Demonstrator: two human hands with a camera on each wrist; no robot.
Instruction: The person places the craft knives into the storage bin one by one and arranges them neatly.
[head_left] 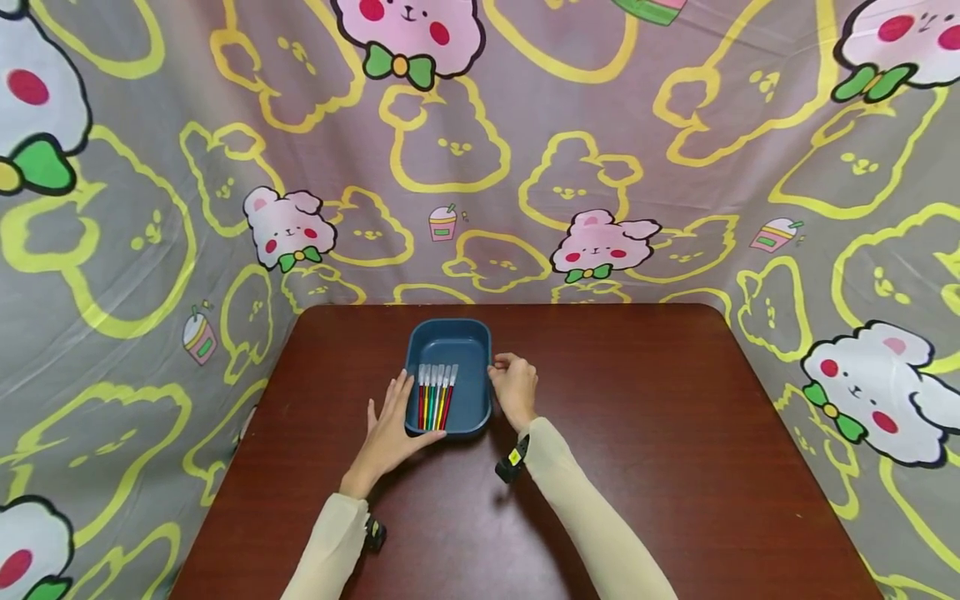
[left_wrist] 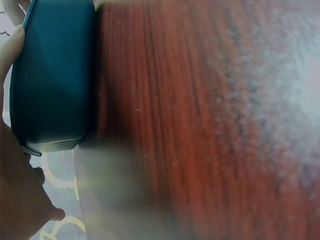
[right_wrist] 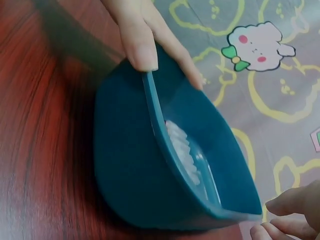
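In the head view a dark blue plastic tray (head_left: 474,385) sits on the table, with several slim coloured pens (head_left: 435,407) side by side in its left half, their whitish caps pointing away. My left hand (head_left: 390,433) holds the tray's near left corner, thumb along the near rim and fingers along the left side. The right wrist view shows that thumb on the rim and the pens' caps (right_wrist: 182,150) over the wall. By the right rim is my right hand (head_left: 516,390), its fingers loosely bent; whether they touch the rim is unclear.
A dark red-brown wooden table (head_left: 637,433) with rounded far corners bears the tray. Patterned cloth (head_left: 510,183) hangs behind it and along both sides. A black strap device (head_left: 512,461) is on the right wrist, another (head_left: 374,532) on the left.
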